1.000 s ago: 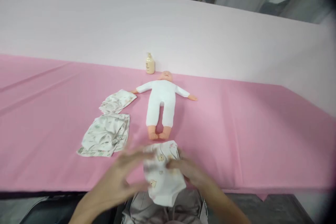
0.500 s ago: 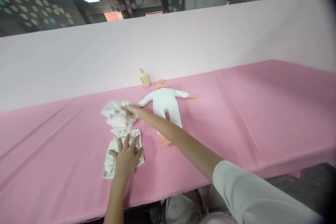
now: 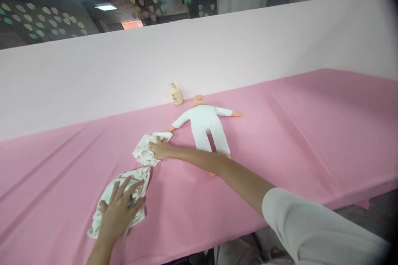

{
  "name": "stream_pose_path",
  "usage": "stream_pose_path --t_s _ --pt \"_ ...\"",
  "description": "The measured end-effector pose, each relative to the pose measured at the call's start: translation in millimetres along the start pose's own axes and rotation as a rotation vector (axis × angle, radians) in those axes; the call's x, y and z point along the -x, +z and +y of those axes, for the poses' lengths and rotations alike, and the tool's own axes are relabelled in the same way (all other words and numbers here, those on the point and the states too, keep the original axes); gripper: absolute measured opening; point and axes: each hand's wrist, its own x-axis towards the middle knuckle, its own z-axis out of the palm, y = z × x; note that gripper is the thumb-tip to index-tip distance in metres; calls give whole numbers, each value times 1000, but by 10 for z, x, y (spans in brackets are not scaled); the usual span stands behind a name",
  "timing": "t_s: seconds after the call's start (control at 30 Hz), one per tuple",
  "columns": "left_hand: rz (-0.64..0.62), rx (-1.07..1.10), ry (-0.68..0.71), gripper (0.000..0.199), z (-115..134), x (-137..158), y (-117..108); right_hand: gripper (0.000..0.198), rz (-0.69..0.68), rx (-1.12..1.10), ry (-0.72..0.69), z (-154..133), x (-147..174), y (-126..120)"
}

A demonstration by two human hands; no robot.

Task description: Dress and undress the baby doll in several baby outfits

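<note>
My left hand [image 3: 120, 207] lies with fingers spread on a crumpled white garment [image 3: 144, 188] with a small print, near the front left of the table. Farther back, my right hand [image 3: 161, 149] has its fingers bent onto a second white printed garment [image 3: 143, 152], which lies bunched on the cloth; the palm side is hidden. Beside that garment is a baby doll [image 3: 205, 120] in a white suit, on its back with arms out and its head toward the wall. My right forearm passes over the doll's lower legs and partly hides them.
A pump bottle [image 3: 176, 94] of pale yellow stands against the white wall [image 3: 93, 74], left of the doll's head. Pink cloth [image 3: 280, 140] covers the table, with creases at both sides. Above the wall runs a dark window with heart stickers.
The upper garment, lifted and blurred before, now rests bunched on the table under my right hand. My left hand and the lower garment have shifted left and nearer to me.
</note>
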Motion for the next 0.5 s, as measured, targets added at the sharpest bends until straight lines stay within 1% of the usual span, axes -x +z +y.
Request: stream_pose_path --t_s 0.1,0.2,0.3,0.37,0.43,0.5 --pt "41 45 -52 34 -403 -80 20 71 -10 19 7 -164 -185 140" --pt "51 87 -70 33 -621 -119 17 77 -24 -12 28 -385 -417 289" --pt "48 108 -88 34 -683 -125 16 80 -51 -38 43 -574 -654 413" --pt "53 111 -111 35 -678 -121 24 78 -87 -34 16 -652 -769 459" --pt "55 113 -127 36 -662 -114 33 75 -109 -33 -9 -690 -818 458" --pt "56 124 -135 37 -643 -102 34 72 -130 -49 -44 -693 -776 391"
